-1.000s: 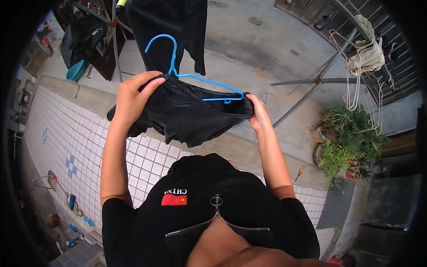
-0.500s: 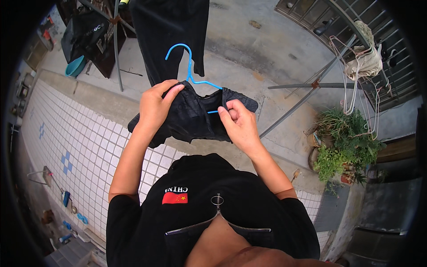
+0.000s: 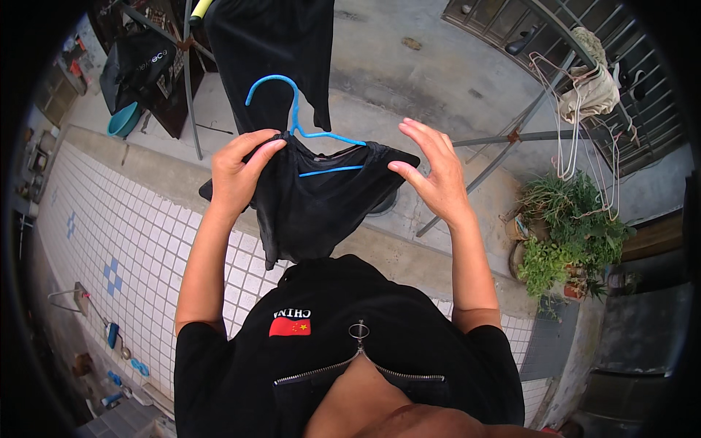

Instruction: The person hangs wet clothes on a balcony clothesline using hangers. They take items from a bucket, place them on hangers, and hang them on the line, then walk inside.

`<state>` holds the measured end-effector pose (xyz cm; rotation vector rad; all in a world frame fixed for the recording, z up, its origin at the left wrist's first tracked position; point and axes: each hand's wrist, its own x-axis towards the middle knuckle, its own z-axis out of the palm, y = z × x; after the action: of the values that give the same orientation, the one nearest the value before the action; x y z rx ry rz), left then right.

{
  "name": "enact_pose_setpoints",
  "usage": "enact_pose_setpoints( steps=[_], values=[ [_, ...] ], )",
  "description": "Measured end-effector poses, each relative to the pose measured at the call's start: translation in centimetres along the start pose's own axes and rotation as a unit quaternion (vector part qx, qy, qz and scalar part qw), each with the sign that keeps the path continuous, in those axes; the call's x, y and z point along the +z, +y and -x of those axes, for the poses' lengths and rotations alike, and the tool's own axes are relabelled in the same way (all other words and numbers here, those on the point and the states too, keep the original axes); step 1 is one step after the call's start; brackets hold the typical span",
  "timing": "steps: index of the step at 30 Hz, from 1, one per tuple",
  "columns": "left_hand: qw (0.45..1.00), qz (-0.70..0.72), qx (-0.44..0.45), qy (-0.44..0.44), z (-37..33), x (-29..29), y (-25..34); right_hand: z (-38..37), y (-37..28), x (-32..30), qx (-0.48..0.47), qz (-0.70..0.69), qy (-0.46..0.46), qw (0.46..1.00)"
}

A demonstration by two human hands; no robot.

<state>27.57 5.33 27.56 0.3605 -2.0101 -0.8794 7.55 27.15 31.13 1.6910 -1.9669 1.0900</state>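
closest in there's the wearer's own black top [image 3: 409, 321], and just beyond it both hands are up in the air. the left hand [image 3: 239, 164] is pinching the dark cloth between thumb and fingers, right beside the foot of the hook. the right hand [image 3: 442, 175] is what's changed: half a second ago it was gripping the edge of the neck opening, and now it's let go, fingers spread, next to the shoulder (can't tell if the thumb still brushes it). the black shirt [image 3: 321, 212] hangs between them on the blue hanger [image 3: 332, 171], neck opening facing up, with the bottom bar showing through. the hanger's right end was poking out a second ago and is now under the cloth, so i'd say that shoulder is on. the left end is hidden, so no idea about that side, and the cloth looks bunched there. past that, black pants [image 3: 274, 44] hang behind the hook, and farther out to the right there's a metal rack [image 3: 551, 136] by some potted plants [image 3: 562, 212].
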Motion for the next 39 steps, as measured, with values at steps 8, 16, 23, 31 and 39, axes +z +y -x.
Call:
enact_pose_setpoints(
  steps=[8,16,23,31,39],
  values=[
    [0.999,-0.018,-0.001,0.038,-1.2,-2.2,-0.9,1.8,5.0,2.4,0.194,-0.198,-0.072,0.958],
    [0.996,0.035,-0.033,0.071,-1.1,-2.8,-1.6,2.1,5.8,2.2,0.192,-0.18,-0.041,0.964],
    [0.994,0.031,-0.026,0.102,-1.4,-2.5,-1.8,2.5,2.7,1.8,0.147,-0.084,0.128,0.977],
    [0.989,0.074,-0.036,0.12,-1.6,-1.4,-2.1,4.1,0.6,3.2,0.061,-0.063,0.173,0.981],
    [0.993,0.066,-0.005,0.102,-1.0,-2.5,-3.4,0.9,-0.9,-1.6,0.022,0.039,0.126,0.991]
  ],
)
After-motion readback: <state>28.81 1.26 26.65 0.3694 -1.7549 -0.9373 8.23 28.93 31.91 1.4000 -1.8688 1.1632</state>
